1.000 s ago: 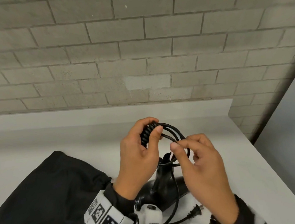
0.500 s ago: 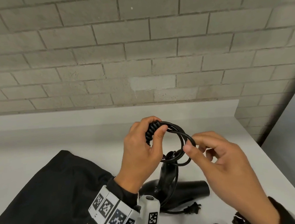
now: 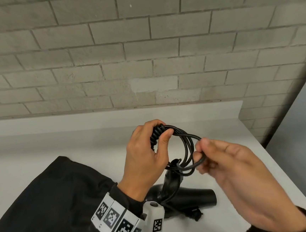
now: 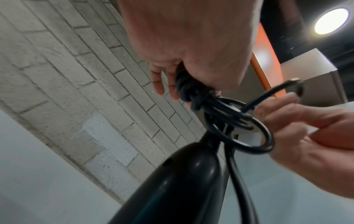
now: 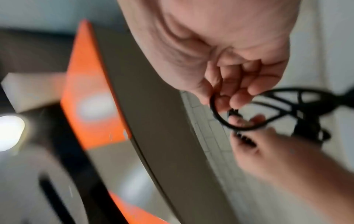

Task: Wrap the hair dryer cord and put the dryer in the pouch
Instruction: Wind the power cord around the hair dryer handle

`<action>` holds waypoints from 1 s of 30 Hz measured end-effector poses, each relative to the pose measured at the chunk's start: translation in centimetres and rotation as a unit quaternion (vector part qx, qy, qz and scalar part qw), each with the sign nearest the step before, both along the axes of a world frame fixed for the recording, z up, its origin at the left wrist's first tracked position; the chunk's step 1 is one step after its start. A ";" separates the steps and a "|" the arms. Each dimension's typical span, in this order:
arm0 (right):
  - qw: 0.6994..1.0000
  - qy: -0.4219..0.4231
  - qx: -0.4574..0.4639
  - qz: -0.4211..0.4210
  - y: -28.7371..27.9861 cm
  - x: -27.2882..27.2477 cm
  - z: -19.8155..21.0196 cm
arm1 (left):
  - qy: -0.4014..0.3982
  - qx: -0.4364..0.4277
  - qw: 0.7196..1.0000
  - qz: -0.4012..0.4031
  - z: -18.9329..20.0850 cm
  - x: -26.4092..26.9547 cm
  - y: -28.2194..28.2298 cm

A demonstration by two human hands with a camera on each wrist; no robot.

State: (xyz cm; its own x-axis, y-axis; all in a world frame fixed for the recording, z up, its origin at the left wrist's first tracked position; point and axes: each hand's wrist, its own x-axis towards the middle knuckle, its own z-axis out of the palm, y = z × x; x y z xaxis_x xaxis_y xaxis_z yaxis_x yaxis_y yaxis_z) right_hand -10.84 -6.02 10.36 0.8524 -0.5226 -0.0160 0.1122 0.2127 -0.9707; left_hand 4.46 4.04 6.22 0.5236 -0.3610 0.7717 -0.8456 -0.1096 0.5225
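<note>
A black hair dryer [image 3: 185,196] lies on the white counter [image 3: 236,164], handle pointing up toward my hands. Its black cord [image 3: 187,149] is gathered in loops above the handle. My left hand [image 3: 148,153] grips the bundled coils at the top of the loops, thumb pressed on them. My right hand [image 3: 213,155] pinches the outer loop on the right side. The plug [image 3: 195,216] lies on the counter by the dryer's barrel. In the left wrist view the dryer handle [image 4: 182,181] rises toward the cord loops [image 4: 239,124]. A black fabric pouch [image 3: 48,202] lies flat at the left.
A grey brick wall [image 3: 143,52] backs the counter. The counter's right edge [image 3: 283,174] drops off close to my right hand. An orange panel [image 5: 90,91] and a ceiling light [image 4: 331,21] show in the wrist views.
My right hand has drawn the cord outward to the right and curled round the outer loop. The slack cord and plug have slid toward the dryer. My left hand keeps its grip.
</note>
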 end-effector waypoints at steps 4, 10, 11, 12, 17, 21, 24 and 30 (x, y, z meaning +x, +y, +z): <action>0.932 -0.107 0.329 0.107 -0.9 0.2 -1.0 | 0.015 -0.002 1.000 0.007 -0.2 0.5 -0.1; 0.989 -0.096 -0.076 0.083 1.1 0.1 -4.9 | 0.018 -0.003 1.000 0.014 -0.1 1.0 -0.1; 0.987 -0.089 -0.105 0.082 1.4 0.0 -5.7 | 0.015 -0.001 1.000 0.013 -0.1 1.0 -0.2; 0.987 -0.082 -0.120 0.074 1.5 -0.1 -6.2 | 0.012 0.001 1.000 0.013 -0.2 1.0 -0.2; 0.970 -0.096 0.138 0.177 -0.1 -1.3 -5.5 | 0.034 0.000 0.999 0.014 -0.5 1.5 0.0; 0.932 -0.118 0.262 0.221 -1.2 -2.4 -5.9 | 0.057 -0.007 0.998 0.016 -0.6 2.1 0.1; 0.990 -0.032 -0.026 0.137 -0.3 -3.2 -7.5 | 0.082 -0.019 0.996 0.019 -0.5 2.4 0.3; 0.987 -0.033 0.091 0.129 -0.6 -4.3 -10.1 | 0.080 0.009 0.997 0.012 -0.8 2.7 0.9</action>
